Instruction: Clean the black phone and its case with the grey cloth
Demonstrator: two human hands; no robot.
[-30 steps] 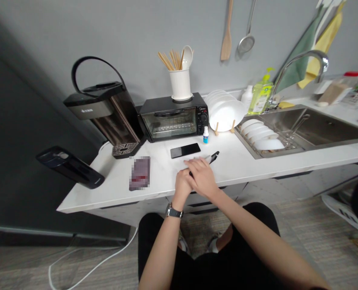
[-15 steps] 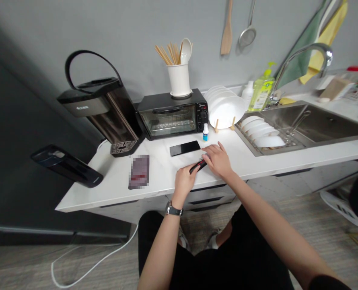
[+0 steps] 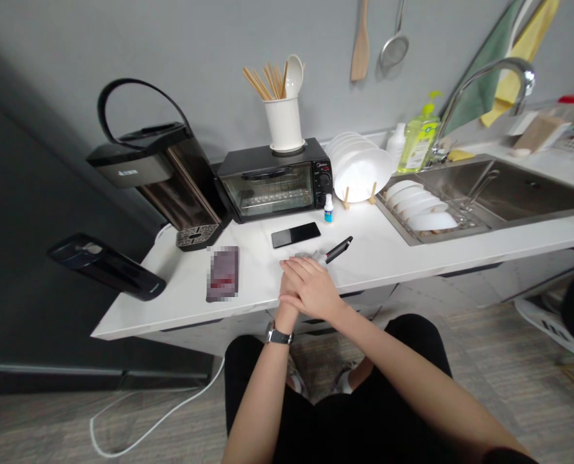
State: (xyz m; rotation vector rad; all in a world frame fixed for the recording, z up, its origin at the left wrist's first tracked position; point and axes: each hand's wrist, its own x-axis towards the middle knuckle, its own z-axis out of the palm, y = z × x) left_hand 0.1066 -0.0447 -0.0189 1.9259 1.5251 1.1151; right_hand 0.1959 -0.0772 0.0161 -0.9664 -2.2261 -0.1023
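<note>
My right hand lies flat across the back of my left hand, its fingers stretched out. Most of my left hand, including its fingers, is hidden under the right, so I cannot see whether it holds anything. Just beyond them a slim black handle-like object sticks out over the counter, tilted up to the right. Beside its lower end shows a crumpled grey piece, perhaps cloth, partly covered by my fingers. A black smartphone lies behind my hands, and a small white-and-blue spray bottle stands past it.
A blurred-out purple item and a dark thermos-like cylinder are at the left, before a water dispenser. Behind stand a toaster oven, a utensil holder and racked plates. The sink lies right.
My right hand has moved left and down from the black object onto my left hand. The black object now points out to the right, away from my hands, with the grey piece showing.
</note>
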